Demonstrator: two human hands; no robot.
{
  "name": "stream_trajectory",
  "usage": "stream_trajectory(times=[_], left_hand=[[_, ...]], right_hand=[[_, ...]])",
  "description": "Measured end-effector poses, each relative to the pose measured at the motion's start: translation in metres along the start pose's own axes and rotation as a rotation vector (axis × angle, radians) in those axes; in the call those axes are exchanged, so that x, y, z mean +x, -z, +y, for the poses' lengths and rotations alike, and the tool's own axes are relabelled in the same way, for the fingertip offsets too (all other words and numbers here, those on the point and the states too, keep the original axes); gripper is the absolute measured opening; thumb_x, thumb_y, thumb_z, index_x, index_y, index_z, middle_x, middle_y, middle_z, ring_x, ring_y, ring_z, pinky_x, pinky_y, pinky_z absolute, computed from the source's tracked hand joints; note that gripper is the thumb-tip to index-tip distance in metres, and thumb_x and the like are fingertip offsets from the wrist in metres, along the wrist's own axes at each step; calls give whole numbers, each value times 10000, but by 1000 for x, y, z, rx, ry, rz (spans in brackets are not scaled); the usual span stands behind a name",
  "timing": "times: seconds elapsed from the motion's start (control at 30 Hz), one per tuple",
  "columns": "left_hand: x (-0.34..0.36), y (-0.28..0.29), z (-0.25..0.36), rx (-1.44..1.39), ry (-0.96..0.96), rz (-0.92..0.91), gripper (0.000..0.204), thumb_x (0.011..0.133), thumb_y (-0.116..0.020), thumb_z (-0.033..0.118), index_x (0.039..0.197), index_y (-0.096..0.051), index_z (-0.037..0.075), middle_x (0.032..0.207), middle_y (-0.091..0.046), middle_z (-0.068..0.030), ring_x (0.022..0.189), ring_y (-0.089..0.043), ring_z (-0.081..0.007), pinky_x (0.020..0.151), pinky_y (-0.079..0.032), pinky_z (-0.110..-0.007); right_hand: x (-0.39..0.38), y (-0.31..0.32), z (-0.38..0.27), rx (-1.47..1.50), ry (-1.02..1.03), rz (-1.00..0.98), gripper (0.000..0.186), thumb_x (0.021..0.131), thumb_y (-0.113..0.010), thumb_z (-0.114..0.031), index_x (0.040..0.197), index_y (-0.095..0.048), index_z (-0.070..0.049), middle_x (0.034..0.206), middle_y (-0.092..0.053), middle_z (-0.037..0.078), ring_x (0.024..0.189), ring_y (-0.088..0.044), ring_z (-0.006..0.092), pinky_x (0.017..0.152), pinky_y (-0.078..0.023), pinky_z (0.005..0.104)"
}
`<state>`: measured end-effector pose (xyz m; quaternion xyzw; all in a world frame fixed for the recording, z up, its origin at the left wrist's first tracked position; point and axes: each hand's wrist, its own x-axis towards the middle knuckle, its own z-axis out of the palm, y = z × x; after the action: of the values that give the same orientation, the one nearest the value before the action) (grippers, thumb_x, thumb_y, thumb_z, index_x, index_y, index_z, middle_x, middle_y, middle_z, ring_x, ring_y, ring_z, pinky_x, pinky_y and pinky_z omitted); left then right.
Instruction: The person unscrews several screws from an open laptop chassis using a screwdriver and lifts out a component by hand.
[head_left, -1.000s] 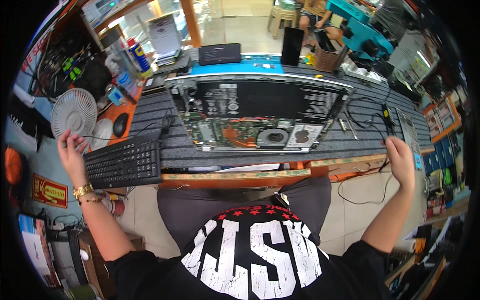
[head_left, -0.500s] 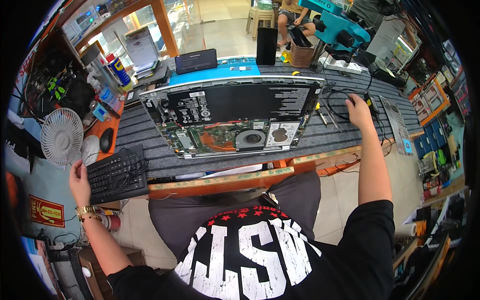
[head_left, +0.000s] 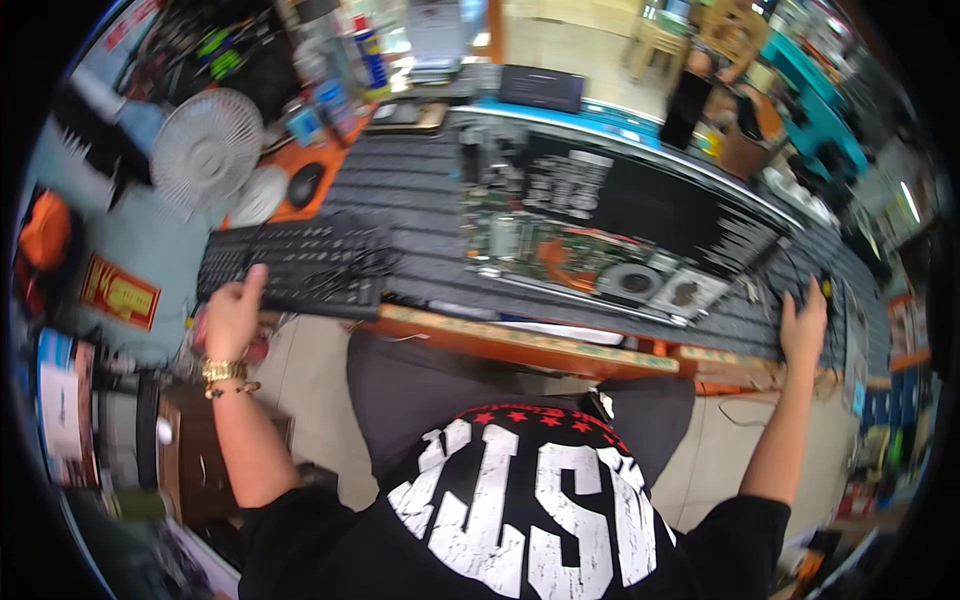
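On bench edge, left hand (head_left: 232, 318) by keyboard (head_left: 290, 265), right hand (head_left: 803, 328) blurred, grip unclear

left hand (head_left: 232, 318): fingers curled, thumb up | right hand (head_left: 803, 325): fingers extended forward

A red and yellow label (head_left: 119, 293) sits on the grey surface at far left. A spray can (head_left: 368, 55) with blue and red label stands at the back.

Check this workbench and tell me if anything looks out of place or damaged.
The laptop lies with its bottom cover off, its circuit board and fan bare. The black keyboard sits askew at the bench edge under the left hand. Nothing looks spilled.
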<state>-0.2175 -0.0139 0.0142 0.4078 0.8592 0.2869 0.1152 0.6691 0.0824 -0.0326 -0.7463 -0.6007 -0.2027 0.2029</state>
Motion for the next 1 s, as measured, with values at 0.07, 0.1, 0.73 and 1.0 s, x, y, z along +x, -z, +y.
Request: stream_trajectory(times=[0.07, 0.1, 0.73, 1.0], left_hand=[[-24, 8, -1, -55, 375, -400, 983, 906, -596, 926, 852, -743, -44, 707, -726, -143, 540, -722, -243, 533, -610, -358], [-35, 2, -18, -114, 436, -505, 1060, 884, -570, 964, 930, -751, -80, 748, -740, -179, 600, -754, -259, 562, -620, -363], [-153, -85, -107, -1754, 160, -53, 473, 1180, -548, 388, 1590, -467, 166, 1464, -699, -89, 1250, -738, -259, 1028, -641, -436], [-205, -97, -314, -1609, 626, 650, 442, 1158, -610, 328, 1484, -510, 46, 1462, -647, -198, 1324, -671, -371, 1107, -593, -491]], right_hand=[[-6, -10, 8, 47, 21, -11, 648, 1055, -724, -275, 1598, -511, 8, 1522, -591, 318, 1420, -550, 494, 1203, -443, 518], [-6, -14, -10, 69, 6, 5, 622, 1071, -712, -279, 1576, -528, 33, 1518, -598, 318, 1410, -559, 495, 1205, -442, 510], [-20, -8, -23, 71, 264, 242, 448, 983, -824, -333, 1213, -764, 46, 1151, -772, 267, 1060, -734, 455, 994, -590, 529], [-19, -19, -6, -10, 301, 293, 430, 963, -845, -340, 1163, -764, 32, 1075, -771, 250, 981, -737, 442, 910, -608, 534]])
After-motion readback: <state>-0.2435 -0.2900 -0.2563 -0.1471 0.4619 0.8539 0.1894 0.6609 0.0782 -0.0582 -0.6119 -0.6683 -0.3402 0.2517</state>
